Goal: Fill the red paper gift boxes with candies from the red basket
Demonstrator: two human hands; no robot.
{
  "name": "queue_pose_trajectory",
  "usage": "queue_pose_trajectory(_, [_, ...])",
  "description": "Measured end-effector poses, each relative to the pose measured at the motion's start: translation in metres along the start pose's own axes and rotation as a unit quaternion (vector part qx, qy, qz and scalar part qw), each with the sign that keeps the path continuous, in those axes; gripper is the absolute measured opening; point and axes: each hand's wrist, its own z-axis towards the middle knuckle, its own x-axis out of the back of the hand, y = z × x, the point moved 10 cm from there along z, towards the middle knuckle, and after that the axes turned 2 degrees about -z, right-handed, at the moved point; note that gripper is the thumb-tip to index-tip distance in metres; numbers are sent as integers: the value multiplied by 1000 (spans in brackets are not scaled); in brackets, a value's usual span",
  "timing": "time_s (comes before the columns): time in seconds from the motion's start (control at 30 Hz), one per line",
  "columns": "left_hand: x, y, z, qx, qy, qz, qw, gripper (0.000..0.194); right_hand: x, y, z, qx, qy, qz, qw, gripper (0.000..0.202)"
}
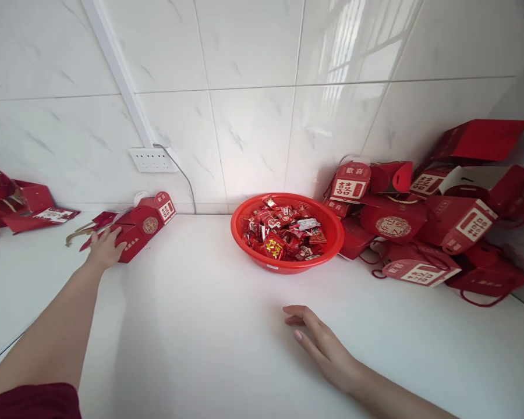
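Stretched out to the far left, my left hand (105,249) has its fingers on the near end of a red candy box (137,231), which sits on the table by the wall. The box has a round gold emblem and a white double-happiness label on its raised flap; my fingers partly cover its left end. My right hand (321,346) hovers over or rests on the white table, fingers loosely bent and apart, with nothing in it. Beyond that hand stands a red plastic basket (283,267) filled with wrapped candies (283,233).
At the right, several red gift boxes (393,224) with cord handles lie piled against the wall. More red boxes and flat cartons (30,203) lie at the far left. A power socket (153,160) with a grey cable is on the tiled wall (253,134).
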Motion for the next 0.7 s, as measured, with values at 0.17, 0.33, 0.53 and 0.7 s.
queue_pose_trajectory(0.17, [15, 32, -23, 41, 62, 19, 997, 72, 5, -3, 0, 17, 19, -10, 1000, 30])
queue_pose_trajectory(0.33, [24, 181, -65, -147, 134, -28, 980, 62, 10, -17, 2, 98, 48, -68, 992, 31])
queue_pose_trajectory(0.53, [-24, 373, -228, -465, -47, -202, 861, 38, 23, -57, -15, 373, 4, -326, 869, 30])
queue_pose_trajectory(0.7, [-47, 431, -313, -539, -210, -234, 781, 50, 171, -25, -24, 170, 286, -455, 826, 32])
